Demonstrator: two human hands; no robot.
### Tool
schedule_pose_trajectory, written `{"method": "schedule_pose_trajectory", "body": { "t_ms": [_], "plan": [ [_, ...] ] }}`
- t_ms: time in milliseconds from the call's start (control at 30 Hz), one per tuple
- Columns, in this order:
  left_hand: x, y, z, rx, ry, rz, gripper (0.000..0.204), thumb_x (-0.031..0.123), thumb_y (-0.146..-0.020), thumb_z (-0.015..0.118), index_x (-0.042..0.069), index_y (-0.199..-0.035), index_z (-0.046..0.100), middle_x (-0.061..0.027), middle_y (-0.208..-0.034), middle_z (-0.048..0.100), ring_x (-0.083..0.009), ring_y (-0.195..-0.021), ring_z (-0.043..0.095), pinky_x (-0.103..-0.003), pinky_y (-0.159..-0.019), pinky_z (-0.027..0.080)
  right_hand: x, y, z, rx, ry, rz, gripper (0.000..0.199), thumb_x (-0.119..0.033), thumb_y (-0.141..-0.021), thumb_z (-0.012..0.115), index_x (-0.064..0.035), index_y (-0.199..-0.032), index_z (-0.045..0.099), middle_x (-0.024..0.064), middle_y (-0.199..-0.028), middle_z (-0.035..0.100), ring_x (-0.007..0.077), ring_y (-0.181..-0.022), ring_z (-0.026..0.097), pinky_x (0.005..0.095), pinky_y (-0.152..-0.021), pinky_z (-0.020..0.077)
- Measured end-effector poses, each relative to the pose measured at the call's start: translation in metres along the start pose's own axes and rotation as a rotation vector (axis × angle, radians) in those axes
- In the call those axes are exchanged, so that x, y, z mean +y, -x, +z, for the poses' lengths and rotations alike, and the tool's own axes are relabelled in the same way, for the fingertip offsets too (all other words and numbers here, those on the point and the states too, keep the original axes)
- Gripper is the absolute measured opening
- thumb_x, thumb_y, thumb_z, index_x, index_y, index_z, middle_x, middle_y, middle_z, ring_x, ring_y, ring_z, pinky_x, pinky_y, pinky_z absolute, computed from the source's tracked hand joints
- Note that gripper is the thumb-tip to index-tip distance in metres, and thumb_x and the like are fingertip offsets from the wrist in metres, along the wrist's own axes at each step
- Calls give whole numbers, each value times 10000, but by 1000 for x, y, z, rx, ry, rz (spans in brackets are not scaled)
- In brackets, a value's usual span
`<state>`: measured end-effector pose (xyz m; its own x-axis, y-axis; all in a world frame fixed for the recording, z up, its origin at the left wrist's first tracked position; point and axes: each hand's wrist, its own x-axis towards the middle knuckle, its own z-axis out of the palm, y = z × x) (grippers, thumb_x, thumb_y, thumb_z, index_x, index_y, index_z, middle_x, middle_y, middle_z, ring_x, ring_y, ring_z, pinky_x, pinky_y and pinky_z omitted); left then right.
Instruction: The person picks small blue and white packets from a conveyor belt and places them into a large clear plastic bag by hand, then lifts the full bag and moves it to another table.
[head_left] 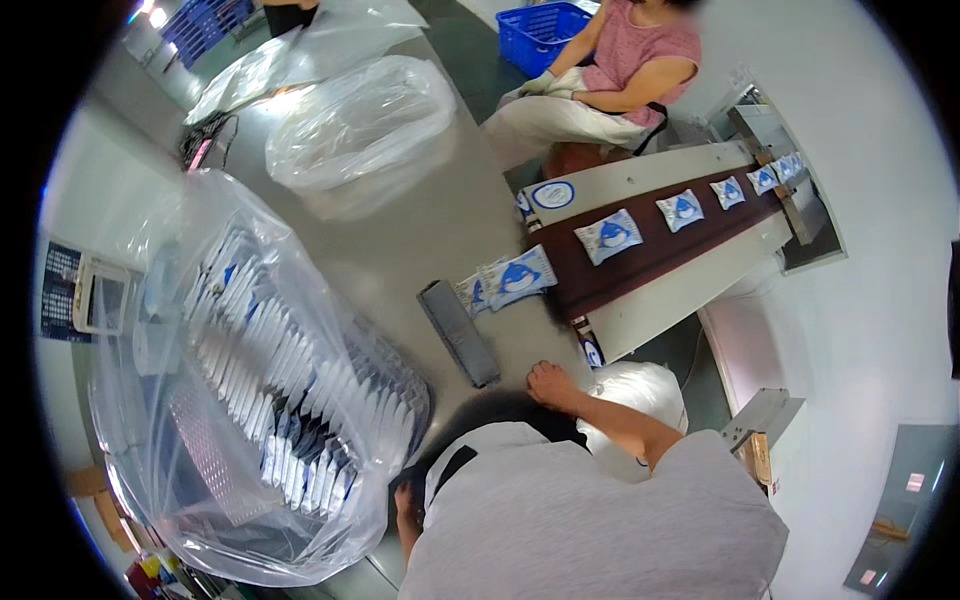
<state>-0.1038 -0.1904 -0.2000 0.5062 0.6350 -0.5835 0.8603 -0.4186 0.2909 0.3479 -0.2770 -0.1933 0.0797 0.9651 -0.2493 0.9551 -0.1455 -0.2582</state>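
My right hand (552, 385) rests at the near edge of the grey table (330, 235), its fingers curled in and nothing visible in them. Low beside my body hangs my left hand (406, 502), near the big clear plastic bag (330, 545); its fingers are mostly hidden. Inside that bag stand rows of white and blue sachets (300, 370). A long grey block (458, 333) lies on the table, just left of my right hand. Against its far end sit two overlapping sachets (520, 276), at the foot of the brown conveyor belt (640, 245).
More sachets (682, 210) lie spaced along the belt, back to a wall opening. Beyond it sits a person in pink (650, 55) with gloved hands in their lap. An open clear bag (360, 120) lies on the far table; a white sack (640, 395) stands beside my right arm.
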Motion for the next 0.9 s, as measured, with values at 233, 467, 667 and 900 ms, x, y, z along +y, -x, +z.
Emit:
{"method": "schedule_pose_trajectory", "body": {
  "t_ms": [233, 467, 667, 900],
  "plan": [
    [-30, -5, 23, -29, -250, -19, 264, 222, -852, 506, 46, -1044, 551, -110, -879, 553, -229, -765, 529, -360, -663, 436, 37, -76, -133, -6, -470, -99, 202, -260, -833, 512, -96, -911, 599, 145, -806, 579, 331, -828, 584, 429, -728, 459],
    [-34, -5, 42, 227, -526, 127, 225, 206, -844, 504, 48, -991, 568, -130, -886, 550, -265, -778, 531, -394, -676, 437, 304, -89, -230, 235, 354, 232, 352, -145, -831, 520, -140, -1182, 492, 84, -1182, 530, 263, -1133, 482, 540, -863, 419],
    [-50, 11, 95, 470, -527, 168, 242, 171, -845, 497, 41, -1039, 560, -156, -959, 559, -293, -860, 545, -451, -730, 437, 256, -154, -264, -366, 153, -141, 423, -270, -562, 783, -73, -907, 637, 125, -827, 628, 346, -924, 578, 437, -788, 442],
    [-55, 16, 105, 392, 108, 86, 271, 132, -838, 501, 43, -1090, 547, -164, -1023, 569, -296, -922, 560, -429, -771, 447, 152, -240, -174, -468, -286, -483, 773, -319, -548, 808, -8, -1188, 506, 178, -1314, 432, 305, -1181, 448, 342, -945, 392]
  ]
}}
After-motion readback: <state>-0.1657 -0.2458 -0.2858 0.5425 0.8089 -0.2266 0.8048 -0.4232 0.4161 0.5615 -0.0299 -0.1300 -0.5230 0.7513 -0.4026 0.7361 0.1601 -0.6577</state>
